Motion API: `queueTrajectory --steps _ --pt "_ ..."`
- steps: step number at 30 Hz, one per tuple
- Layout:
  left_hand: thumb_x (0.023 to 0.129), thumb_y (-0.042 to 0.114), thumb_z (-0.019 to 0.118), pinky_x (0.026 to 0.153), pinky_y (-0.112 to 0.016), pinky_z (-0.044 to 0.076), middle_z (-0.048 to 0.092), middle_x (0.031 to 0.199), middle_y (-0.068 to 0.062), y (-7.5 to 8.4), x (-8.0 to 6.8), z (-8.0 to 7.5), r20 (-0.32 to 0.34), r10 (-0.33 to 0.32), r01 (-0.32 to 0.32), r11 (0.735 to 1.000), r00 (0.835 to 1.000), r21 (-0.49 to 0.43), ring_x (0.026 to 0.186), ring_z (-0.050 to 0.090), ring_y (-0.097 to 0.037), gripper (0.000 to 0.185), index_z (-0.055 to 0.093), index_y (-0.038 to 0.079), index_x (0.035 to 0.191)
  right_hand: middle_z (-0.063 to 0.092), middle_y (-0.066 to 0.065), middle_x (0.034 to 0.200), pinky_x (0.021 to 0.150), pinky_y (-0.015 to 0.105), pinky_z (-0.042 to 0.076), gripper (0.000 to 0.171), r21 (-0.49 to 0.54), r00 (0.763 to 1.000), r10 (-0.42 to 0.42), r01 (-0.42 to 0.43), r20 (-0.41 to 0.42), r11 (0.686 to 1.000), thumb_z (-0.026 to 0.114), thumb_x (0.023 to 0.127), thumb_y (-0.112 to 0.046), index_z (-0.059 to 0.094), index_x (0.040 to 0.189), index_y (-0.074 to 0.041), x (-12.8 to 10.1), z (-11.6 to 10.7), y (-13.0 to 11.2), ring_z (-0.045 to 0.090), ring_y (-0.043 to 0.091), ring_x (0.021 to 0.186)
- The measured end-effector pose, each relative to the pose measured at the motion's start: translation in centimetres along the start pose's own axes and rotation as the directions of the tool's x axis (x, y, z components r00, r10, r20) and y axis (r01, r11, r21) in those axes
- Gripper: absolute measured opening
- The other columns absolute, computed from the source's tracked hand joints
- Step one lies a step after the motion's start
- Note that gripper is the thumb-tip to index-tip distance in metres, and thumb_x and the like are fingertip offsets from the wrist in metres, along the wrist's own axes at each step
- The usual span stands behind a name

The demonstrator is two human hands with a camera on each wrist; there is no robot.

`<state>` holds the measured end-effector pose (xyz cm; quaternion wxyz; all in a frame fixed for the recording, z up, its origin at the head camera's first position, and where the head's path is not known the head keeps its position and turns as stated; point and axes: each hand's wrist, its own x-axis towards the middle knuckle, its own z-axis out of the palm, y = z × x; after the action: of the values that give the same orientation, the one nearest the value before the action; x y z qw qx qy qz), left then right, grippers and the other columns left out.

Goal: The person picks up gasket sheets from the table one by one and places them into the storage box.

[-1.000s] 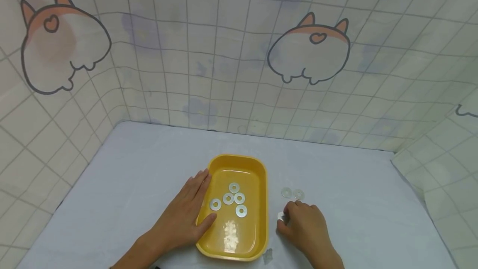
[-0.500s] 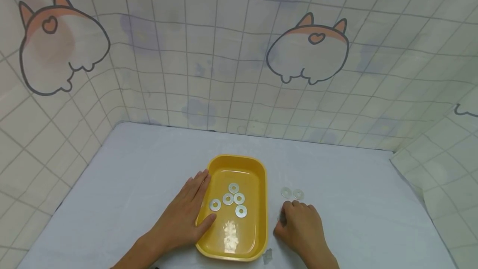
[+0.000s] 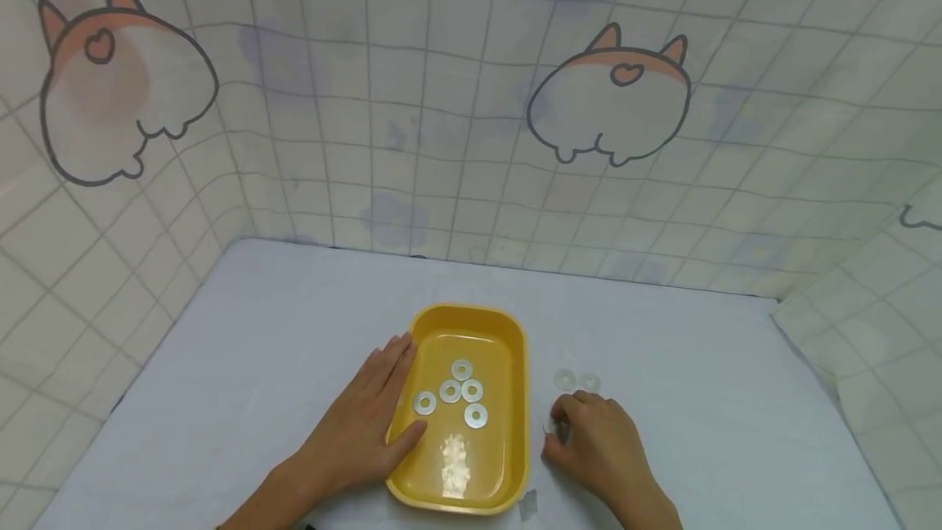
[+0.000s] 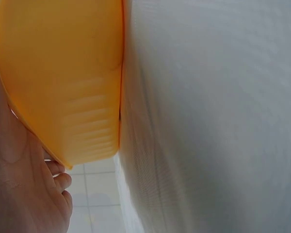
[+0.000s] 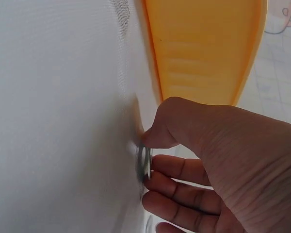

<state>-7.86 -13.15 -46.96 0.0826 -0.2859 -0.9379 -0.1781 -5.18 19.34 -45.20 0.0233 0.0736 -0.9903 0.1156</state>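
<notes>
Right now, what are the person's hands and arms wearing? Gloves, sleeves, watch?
Nothing visible. Left hand and right hand are bare: no gloves, rings, watch or markings. Forearms are bare to the frame edge, with no sleeve in any view.

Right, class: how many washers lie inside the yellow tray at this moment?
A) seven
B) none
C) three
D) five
D: the head view shows five washers lying on the floor of the yellow tray, while the left hand rests against the tray's side and the right hand pinches another washer on the table beside it.
</notes>
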Motion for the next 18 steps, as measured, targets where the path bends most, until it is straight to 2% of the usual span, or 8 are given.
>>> queueTrajectory --steps 3,8,18 --pt "0.098 0.049 0.066 0.135 -0.021 -0.011 0.025 0.176 -0.017 -0.03 -0.08 0.02 0.003 -0.002 0.002 1.0 1.0 -0.001 0.163 0.028 -0.034 0.094 0.025 -0.004 0.165 0.064 -0.01 0.076 0.069 0.03 0.053 0.016 0.019 1.0 0.004 -0.004 0.008 1.0 0.085 0.073 -0.023 0.076 0.085 -0.018 0.04 0.0 0.08 0.053 0.005 0.07" --pt "0.099 0.05 0.065 0.136 -0.022 -0.009 0.024 0.177 -0.016 -0.1 -0.04 -0.14 0.009 -0.008 0.008 1.0 1.0 0.0 0.164 0.027 -0.032 0.095 0.025 -0.003 0.166 0.065 -0.01 0.076 0.07 0.03 0.054 0.015 0.035 1.0 -0.015 0.015 -0.024 0.999 0.085 0.072 -0.02 0.076 0.084 -0.017 0.13 0.05 0.25 0.054 0.006 0.07" --pt "0.098 0.049 0.066 0.136 -0.021 -0.009 0.025 0.176 -0.016 -0.01 -0.02 -0.05 0.007 -0.003 0.003 1.0 1.0 -0.008 0.164 0.028 -0.032 0.095 0.025 -0.003 0.166 0.065 -0.012 0.076 0.07 0.029 0.052 0.012 0.01 1.0 -0.023 0.023 -0.019 1.0 0.083 0.075 -0.023 0.076 0.084 -0.019 0.19 0.07 0.53 0.053 0.004 0.069"
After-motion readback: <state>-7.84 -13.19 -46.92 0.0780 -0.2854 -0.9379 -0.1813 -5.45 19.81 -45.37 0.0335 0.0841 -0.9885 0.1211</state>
